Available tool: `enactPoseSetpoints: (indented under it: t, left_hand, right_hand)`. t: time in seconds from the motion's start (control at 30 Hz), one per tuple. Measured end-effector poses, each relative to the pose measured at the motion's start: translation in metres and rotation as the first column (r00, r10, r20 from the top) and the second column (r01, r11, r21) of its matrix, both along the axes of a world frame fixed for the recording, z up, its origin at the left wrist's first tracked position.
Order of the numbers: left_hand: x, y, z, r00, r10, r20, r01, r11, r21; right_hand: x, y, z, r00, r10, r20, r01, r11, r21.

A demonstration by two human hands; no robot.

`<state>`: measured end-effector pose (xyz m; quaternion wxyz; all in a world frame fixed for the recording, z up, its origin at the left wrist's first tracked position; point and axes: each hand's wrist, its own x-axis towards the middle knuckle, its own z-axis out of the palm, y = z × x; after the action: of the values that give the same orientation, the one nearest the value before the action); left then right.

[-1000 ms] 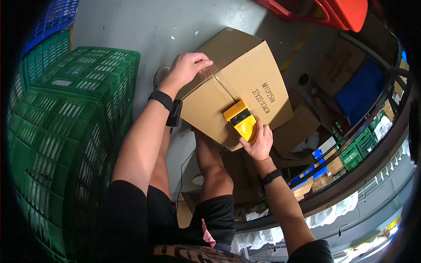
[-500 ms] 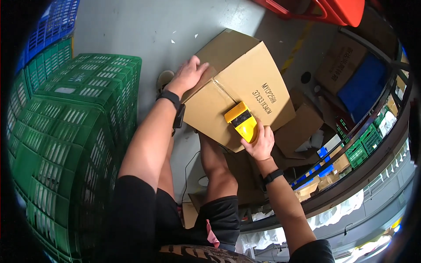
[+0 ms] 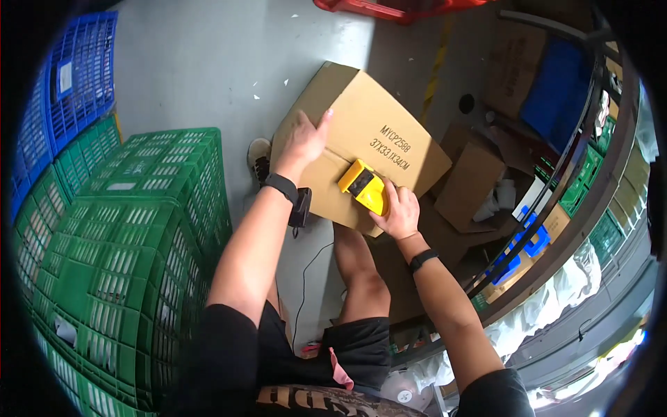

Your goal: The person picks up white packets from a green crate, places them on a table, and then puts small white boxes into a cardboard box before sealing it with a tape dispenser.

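Note:
A brown cardboard box (image 3: 406, 128) stands tilted in front of my legs, one printed side facing me. My right hand (image 3: 399, 213) is closed around a yellow tape dispenser (image 3: 374, 194), whose dark-banded front end rests against or just over the box near its seam. My left hand (image 3: 306, 142) lies over the box's left part at the seam, thumb and fingers apart and slightly blurred. Whether its palm presses on the cardboard I cannot tell. Both wrists wear black bands, and a small dark device (image 3: 299, 208) hangs by the left one.
Green plastic crates (image 3: 111, 243) are stacked at my left, with blue crates (image 3: 80, 76) behind. On the right are an opened cardboard box (image 3: 469, 181), a blue panel (image 3: 556, 90) and a dark metal rack rail (image 3: 556, 247). A red plastic object (image 3: 403, 8) lies at the far edge.
My left hand has shifted from the box's left edge onto its seam, its fingers spreading. The view has moved, and the box appears farther left. The tape dispenser stays in my right hand.

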<state>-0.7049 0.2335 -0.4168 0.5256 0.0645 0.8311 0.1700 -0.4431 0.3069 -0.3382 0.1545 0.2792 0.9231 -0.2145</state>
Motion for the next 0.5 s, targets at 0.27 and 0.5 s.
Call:
enactPoseSetpoints:
  t: [0.27, 0.5]
  left_hand:
    - [0.039, 0.115, -0.001, 0.351, -0.483, -0.802, 0.932, 0.265, 0.248]
    - [0.059, 0.141, -0.003, 0.34, -0.676, -0.653, 0.934, 0.16, 0.32]
  right_hand:
    - [0.0, 0.005, 0.022, 0.998, -0.042, -0.044, 0.038, 0.995, -0.091]
    - [0.006, 0.011, 0.02, 0.994, -0.086, -0.074, 0.076, 0.989, -0.128]
